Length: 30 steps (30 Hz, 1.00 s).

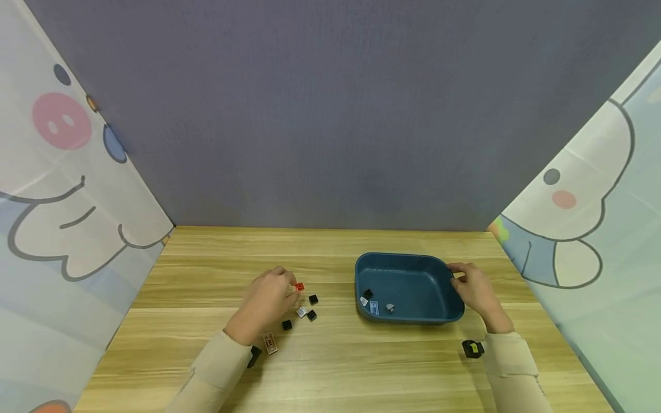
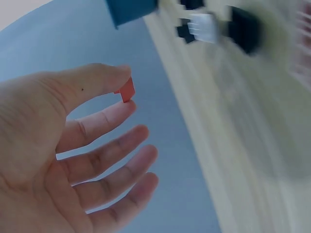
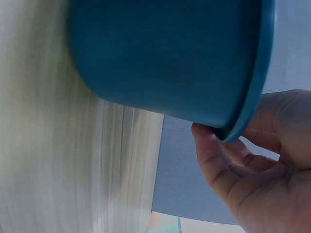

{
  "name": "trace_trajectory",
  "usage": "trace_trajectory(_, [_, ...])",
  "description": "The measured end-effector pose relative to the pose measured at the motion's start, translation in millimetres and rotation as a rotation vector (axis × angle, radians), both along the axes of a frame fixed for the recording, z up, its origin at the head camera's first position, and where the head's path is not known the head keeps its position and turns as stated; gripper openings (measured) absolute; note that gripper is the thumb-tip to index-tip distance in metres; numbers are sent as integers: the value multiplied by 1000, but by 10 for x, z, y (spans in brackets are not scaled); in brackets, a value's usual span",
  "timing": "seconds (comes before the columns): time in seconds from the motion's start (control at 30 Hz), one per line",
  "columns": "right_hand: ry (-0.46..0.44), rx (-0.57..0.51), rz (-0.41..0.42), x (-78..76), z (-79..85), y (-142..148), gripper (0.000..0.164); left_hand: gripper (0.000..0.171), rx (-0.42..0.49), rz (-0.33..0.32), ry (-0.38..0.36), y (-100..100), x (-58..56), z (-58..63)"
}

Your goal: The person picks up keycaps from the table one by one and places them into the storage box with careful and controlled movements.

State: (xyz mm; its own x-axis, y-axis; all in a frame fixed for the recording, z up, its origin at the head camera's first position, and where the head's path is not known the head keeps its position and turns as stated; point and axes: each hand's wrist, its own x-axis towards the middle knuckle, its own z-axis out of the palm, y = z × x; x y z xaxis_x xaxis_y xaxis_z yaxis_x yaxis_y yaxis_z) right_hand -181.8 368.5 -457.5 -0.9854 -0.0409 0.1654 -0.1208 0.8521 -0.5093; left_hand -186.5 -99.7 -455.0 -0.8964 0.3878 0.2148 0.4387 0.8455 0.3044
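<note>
My left hand (image 1: 264, 299) is over the left middle of the table, pinching a small red keycap (image 1: 299, 287) between thumb and index finger. In the left wrist view the red piece is at the fingertips, above the tabletop, and the other fingers are spread. Near that hand lie a white keycap (image 1: 302, 312) and several black ones, such as one black keycap (image 1: 313, 299). My right hand (image 1: 476, 291) grips the right end of a blue plastic bin (image 1: 408, 320) by its rim. Inside the bin are a few small black, white, blue and grey pieces.
By the left sleeve lie a brown-and-white rectangular piece (image 1: 270, 343) and a black object (image 1: 254, 356), partly covered. A small black item with a yellow mark (image 1: 472, 349) sits beside the right cuff. A grey panel (image 1: 330, 143) closes the table's back; printed curtains flank both sides.
</note>
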Motion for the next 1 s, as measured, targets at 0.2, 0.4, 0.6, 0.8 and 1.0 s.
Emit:
trace_trajectory(0.2, [1,-3,-2,12,9,-4,34,24,-17,-38,-49,235,-38,188])
trace_trajectory(0.4, [-7,-3,-1,16,11,-5,34,23,-39,-102,-30,540,-66,273])
trace_trajectory(0.6, [2,-5,1,21,8,-3,34,21,-45,-170,9,873,-110,295])
trace_trajectory(0.8, [-4,-9,2,13,7,5,34,23,-77,-235,-29,1218,-98,271])
trace_trajectory(1.0, [-10,-13,3,4,-2,10,34,25,-151,-289,-60,1516,-18,249])
